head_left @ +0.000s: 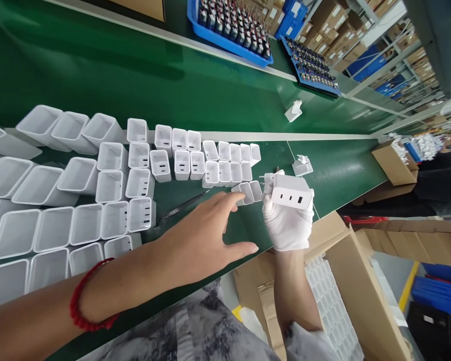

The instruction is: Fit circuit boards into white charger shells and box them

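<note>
My right hand [288, 225], in a white glove, grips a white charger [292, 191] with its ported face turned toward me and metal prongs at its left end. Beside it, my left hand [214, 233] is bare, thumb and fingers spread, holding nothing. A red bracelet [83, 296] circles that wrist. Left of the hands, rows of open-topped white charger housings [139, 183] stand on the green bench, several with port slots. Dark tweezers [182, 206] lie among them. Just past my right hand is another white charger [302, 165] with a plug on top.
A white charger [293, 111] lies on the green conveyor [108, 70]. Beyond it are a blue tray [229, 42] of dark parts and a second blue tray [310, 67]. An open carton [364, 281] holds clear plastic trays beside my right forearm; a carton of white parts [394, 163] sits farther right.
</note>
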The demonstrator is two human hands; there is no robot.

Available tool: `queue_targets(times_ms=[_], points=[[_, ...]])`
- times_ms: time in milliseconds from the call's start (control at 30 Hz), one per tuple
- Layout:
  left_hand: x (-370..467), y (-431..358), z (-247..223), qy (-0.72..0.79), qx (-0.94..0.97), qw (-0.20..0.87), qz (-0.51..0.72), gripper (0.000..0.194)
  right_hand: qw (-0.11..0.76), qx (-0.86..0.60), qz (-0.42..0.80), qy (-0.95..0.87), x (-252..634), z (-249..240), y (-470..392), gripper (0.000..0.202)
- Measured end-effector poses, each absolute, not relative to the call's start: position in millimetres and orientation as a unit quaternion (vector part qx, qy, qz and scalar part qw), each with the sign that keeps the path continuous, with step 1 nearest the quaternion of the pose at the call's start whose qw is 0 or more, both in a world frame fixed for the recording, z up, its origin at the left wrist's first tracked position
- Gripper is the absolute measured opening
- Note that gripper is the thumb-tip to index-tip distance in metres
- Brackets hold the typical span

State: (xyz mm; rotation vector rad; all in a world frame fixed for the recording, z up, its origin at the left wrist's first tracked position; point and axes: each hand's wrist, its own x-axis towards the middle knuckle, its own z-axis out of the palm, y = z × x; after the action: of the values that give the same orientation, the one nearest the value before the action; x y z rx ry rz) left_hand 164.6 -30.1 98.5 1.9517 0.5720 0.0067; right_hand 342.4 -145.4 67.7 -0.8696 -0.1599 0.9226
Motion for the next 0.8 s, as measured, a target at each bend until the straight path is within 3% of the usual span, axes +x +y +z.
queue_targets(times_ms=[200, 333, 467, 600, 800], points=[[164.0, -27.5, 98.1, 0.238, 0.812, 0.533, -0.030, 0.068, 0.790, -0.445, 0.408, -0.104, 342.7, 62.3, -144.2, 0.048], [158.1, -25.5, 99.5, 0.209, 0.825, 0.518, -0.089, 0.063, 0.749, -0.557, 0.304, -0.189, 352.4, 59.6, -157.6, 0.048], [149.3, -25.7, 102.9, 0.127, 0.843, 0.493, -0.172, 0.053, 0.644, -0.713, 0.129, -0.246, 388.7, 53.8, -188.6, 0.059], [141.9, -30.0, 104.5, 0.045, 0.850, 0.468, -0.236, 0.040, 0.478, -0.850, -0.023, -0.221, 446.8, 36.2, -216.9, 0.080], [136.6, -35.3, 103.3, -0.007, 0.889, 0.406, -0.212, 0.055, 0.401, -0.895, -0.069, -0.182, 509.5, 5.6, -224.9, 0.085]])
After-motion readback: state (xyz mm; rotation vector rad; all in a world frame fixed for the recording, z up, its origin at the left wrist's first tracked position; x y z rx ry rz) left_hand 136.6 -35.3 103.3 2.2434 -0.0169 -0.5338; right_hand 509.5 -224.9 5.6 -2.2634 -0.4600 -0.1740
